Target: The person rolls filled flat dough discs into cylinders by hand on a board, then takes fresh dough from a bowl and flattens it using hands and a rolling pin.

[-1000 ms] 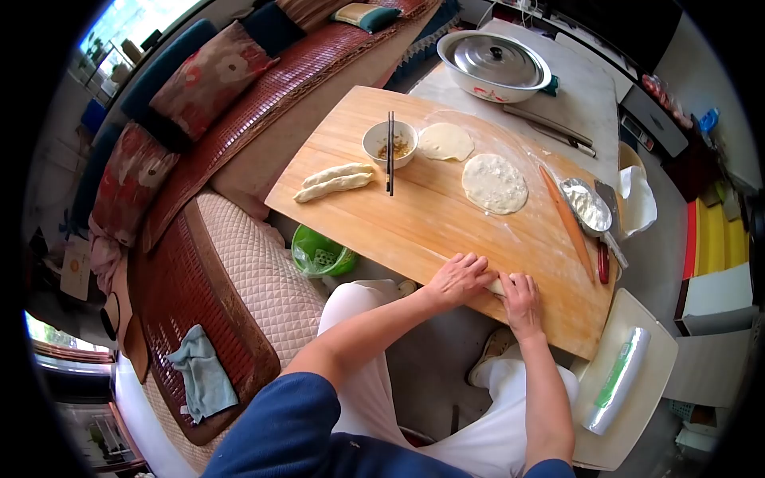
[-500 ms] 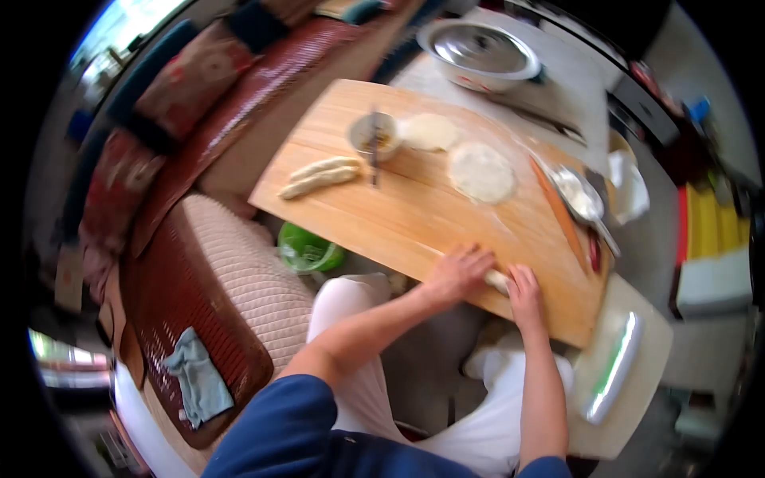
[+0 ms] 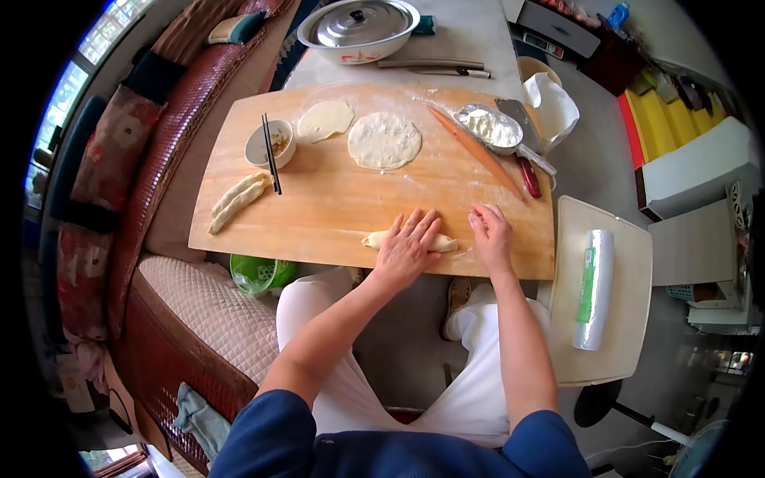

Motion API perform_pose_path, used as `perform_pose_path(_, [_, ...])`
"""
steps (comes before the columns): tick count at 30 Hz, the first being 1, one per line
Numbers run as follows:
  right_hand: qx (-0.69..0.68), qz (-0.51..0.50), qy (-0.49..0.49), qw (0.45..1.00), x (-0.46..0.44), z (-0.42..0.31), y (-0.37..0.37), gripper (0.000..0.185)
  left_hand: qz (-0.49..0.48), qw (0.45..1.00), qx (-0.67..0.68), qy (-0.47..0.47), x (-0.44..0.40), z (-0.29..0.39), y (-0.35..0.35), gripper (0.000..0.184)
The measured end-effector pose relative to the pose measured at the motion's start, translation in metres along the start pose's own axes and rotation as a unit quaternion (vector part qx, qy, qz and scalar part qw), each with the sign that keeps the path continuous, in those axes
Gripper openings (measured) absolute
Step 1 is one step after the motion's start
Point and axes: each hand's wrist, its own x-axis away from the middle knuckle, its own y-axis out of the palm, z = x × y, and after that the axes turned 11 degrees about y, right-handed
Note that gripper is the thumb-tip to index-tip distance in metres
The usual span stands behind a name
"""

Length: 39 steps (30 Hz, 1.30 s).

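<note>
My left hand (image 3: 408, 247) lies flat with fingers spread across a filled dough roll (image 3: 440, 243), whose two ends show on either side of the palm. Just right of the roll, my right hand (image 3: 490, 235) is raised a little with fingers curled and pressed together; whether anything small is pinched there is hidden. Both hands are over the front edge of the wooden board (image 3: 319, 215). Farther back lie a round flat dough sheet (image 3: 384, 141) and a thinner sheet (image 3: 326, 120). More rolled dough (image 3: 238, 203) rests at the board's left.
Black chopsticks (image 3: 272, 155) lie across a bowl of filling (image 3: 281, 147). A rolling pin (image 3: 474, 151), flour scoop (image 3: 492, 129) and red-handled knife (image 3: 527, 177) occupy the right side. Beyond stands a lidded basin (image 3: 358, 54). A plastic-wrap roll (image 3: 594, 291) sits on a stool (image 3: 629, 319).
The view has turned and steadied. My right hand has come off the dough roll and moved right of it; my left hand now lies flat on the roll.
</note>
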Motion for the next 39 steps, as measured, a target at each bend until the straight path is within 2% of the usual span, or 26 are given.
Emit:
perform_pose_path(3, [-0.004, 0.028, 0.010, 1.000, -0.005, 0.002, -0.003, 0.017, -0.003, 0.999, 0.012, -0.036, -0.009, 0.006, 0.001, 0.069])
perform_pose_path(6, [0.000, 0.033, -0.012, 0.999, -0.006, 0.003, -0.007, 0.016, 0.020, 1.000, 0.000, -0.012, -0.029, 0.034, 0.005, 0.067])
perform_pose_path(9, [-0.012, 0.020, 0.031, 0.999, -0.006, 0.004, -0.012, 0.015, 0.031, 0.999, -0.006, 0.014, -0.028, 0.040, 0.017, 0.068])
perform_pose_path(10, [-0.008, 0.030, 0.017, 0.999, -0.007, 0.005, -0.011, 0.015, 0.023, 1.000, 0.005, 0.013, -0.028, 0.040, 0.018, 0.067])
perform_pose_path(13, [0.048, 0.001, 0.012, 0.999, -0.009, 0.007, -0.002, 0.014, 0.004, 0.999, 0.052, 0.017, -0.029, 0.033, 0.010, 0.071])
perform_pose_path(14, [0.043, -0.016, -0.008, 0.999, -0.007, 0.009, 0.003, 0.017, 0.077, 0.996, 0.033, 0.032, -0.025, 0.029, 0.005, 0.070])
perform_pose_path(17, [-0.008, -0.120, 0.001, 0.993, 0.003, -0.003, 0.008, 0.020, 0.096, 0.994, 0.055, -0.011, -0.001, -0.009, -0.017, 0.069])
perform_pose_path(19, [0.076, -0.124, -0.056, 0.988, 0.010, -0.006, 0.017, 0.030, 0.125, 0.986, 0.105, -0.031, 0.025, -0.035, -0.022, 0.060])
perform_pose_path(21, [0.152, -0.107, -0.129, 0.974, 0.018, -0.020, 0.027, 0.036, 0.105, 0.985, 0.131, -0.025, 0.033, -0.044, -0.025, 0.053])
perform_pose_path(22, [0.168, -0.133, -0.132, 0.968, 0.021, -0.025, 0.030, 0.045, 0.097, 0.984, 0.145, -0.024, 0.035, -0.046, -0.027, 0.050])
perform_pose_path(25, [0.163, -0.186, -0.135, 0.959, 0.019, -0.019, 0.036, 0.049, 0.135, 0.971, 0.195, -0.005, 0.039, -0.058, -0.018, 0.045])
perform_pose_path(28, [0.153, -0.209, -0.094, 0.961, 0.019, -0.017, 0.036, 0.052, 0.143, 0.971, 0.194, 0.000, 0.050, -0.078, -0.015, 0.049])
perform_pose_path(31, [0.108, -0.173, -0.101, 0.974, 0.017, -0.022, 0.040, 0.045, 0.130, 0.985, 0.100, -0.057, 0.059, -0.082, -0.040, 0.048])
perform_pose_path(32, [0.081, -0.164, -0.090, 0.979, 0.015, -0.018, 0.043, 0.042, 0.069, 0.989, 0.090, -0.094, 0.059, -0.074, -0.056, 0.053])
perform_pose_path(35, [0.012, -0.137, -0.030, 0.990, 0.009, -0.006, 0.047, 0.035, 0.122, 0.990, -0.025, -0.063, 0.040, -0.056, -0.032, 0.063])
perform_pose_path(37, [-0.024, -0.127, 0.036, 0.991, 0.008, -0.012, 0.046, 0.031, 0.092, 0.994, -0.017, -0.059, 0.025, -0.045, -0.020, 0.067])
perform_pose_path(39, [-0.020, -0.131, 0.037, 0.990, 0.006, -0.012, 0.043, 0.028, 0.062, 0.996, -0.010, -0.066, 0.020, -0.044, -0.013, 0.070])
